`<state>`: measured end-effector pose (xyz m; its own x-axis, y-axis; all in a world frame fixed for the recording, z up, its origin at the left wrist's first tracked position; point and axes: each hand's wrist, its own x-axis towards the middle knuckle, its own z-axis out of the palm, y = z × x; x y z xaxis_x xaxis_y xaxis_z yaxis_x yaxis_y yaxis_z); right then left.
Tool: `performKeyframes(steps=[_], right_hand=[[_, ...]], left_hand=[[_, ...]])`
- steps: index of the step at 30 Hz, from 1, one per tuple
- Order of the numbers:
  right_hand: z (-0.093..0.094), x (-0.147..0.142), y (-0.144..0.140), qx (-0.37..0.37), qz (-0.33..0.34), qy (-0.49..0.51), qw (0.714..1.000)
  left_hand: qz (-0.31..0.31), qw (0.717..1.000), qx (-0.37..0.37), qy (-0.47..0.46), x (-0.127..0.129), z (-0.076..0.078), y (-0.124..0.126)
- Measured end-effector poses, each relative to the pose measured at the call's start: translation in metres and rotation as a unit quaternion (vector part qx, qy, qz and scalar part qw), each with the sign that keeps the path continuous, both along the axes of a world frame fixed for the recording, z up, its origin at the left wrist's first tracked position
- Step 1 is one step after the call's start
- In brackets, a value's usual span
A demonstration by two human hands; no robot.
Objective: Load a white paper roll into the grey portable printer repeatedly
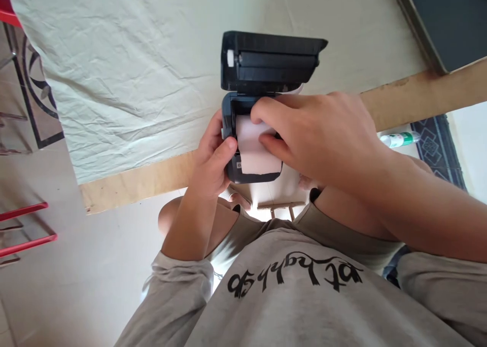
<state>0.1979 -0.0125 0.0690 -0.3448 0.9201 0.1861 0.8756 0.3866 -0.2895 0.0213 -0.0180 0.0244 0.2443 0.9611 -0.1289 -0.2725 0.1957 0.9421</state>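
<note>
Over the cloth-covered table's edge [133, 179], my left hand [211, 159] grips the small black printer [232, 134] with its lid open at twelve o'clock, while my right hand [319, 139] pinches the white paper roll [253, 151], best seated squarely.

Matt black plastic printer [262, 63] holds smooth white paper [253, 151]; creased pale cloth [133, 73] covers the rough wooden worktop [133, 184].
</note>
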Motion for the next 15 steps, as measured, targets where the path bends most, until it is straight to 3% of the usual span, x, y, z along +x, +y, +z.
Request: performKeyframes(steps=[4, 6, 8, 10, 12, 15], right_hand=[[0.007, 0.004, 0.003, -0.074, 0.001, 0.003, 0.997], [0.012, 0.01, 0.002, -0.077, 0.028, 0.072, 0.994], [0.019, 0.02, -0.001, -0.113, 0.073, 0.186, 0.973], [0.026, 0.032, -0.002, -0.2, 0.108, 0.31, 0.923], [0.027, 0.044, 0.002, -0.263, 0.096, 0.422, 0.862], [0.009, 0.06, 0.019, -0.217, -0.019, 0.581, 0.784]], left_hand=[[-0.012, 1.0, -0.009, 0.023, 0.0, 0.001, -0.001], [-0.005, 1.0, -0.013, 0.02, 0.0, 0.001, -0.001], [0.002, 1.0, -0.015, 0.011, 0.0, 0.001, -0.001], [0.0, 1.0, -0.028, -0.009, 0.0, 0.0, -0.001], [0.0, 0.998, -0.043, -0.034, -0.001, -0.003, 0.001], [0.004, 0.997, -0.046, -0.057, -0.003, -0.01, 0.005]])
